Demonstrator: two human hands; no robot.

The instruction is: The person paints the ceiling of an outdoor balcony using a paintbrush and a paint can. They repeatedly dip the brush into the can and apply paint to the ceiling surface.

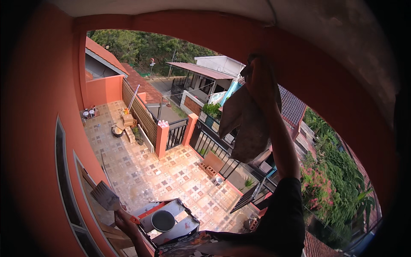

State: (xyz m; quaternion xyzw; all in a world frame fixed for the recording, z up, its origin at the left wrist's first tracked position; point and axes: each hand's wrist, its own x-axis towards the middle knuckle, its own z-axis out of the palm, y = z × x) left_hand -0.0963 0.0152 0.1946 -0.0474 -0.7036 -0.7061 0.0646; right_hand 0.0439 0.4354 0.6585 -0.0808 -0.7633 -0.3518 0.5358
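My right hand (260, 79) is raised high against the underside of the red-orange beam (205, 28). Its fingers are closed on a limp grey-brown cloth (250, 124), which hangs down in two folds beside my forearm. Low at the left, my left hand (125, 219) grips the orange handle of a wide putty knife (105, 196), its blade tilted up and smeared grey. Just right of that hand, a dark round bucket (163, 231) stands on the top of a stepladder or small platform (185, 223). The bucket's inside looks dark grey.
An orange wall (38, 107) with narrow windows runs along my left. Far below lies a patterned tiled floor (171, 180). On it are cardboard boxes (127, 119), paint cans (88, 114), hollow bricks (208, 169) and a white pail (218, 181). A black fence (176, 136) borders the street.
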